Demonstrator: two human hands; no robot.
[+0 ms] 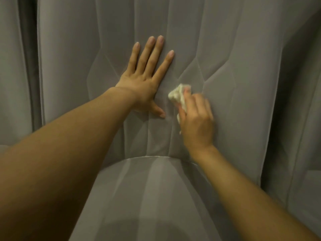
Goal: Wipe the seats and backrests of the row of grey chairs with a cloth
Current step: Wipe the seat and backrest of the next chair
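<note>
Work seems mid-backrest: left hand (147,77) splayed flat on the backrest (229,49), right hand (197,120) at its four o'clock gripping the cloth (178,95); seat (147,192) likely remains.

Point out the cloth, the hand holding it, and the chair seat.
cloth (177,96): head view, bunched white part.
right hand (196,124): head view, back of hand.
seat (147,197): head view, bare cushion middle.

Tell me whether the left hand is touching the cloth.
Apart. The head view shows a strip of grey backrest between the left hand and the cloth gripped by the right hand.
</note>
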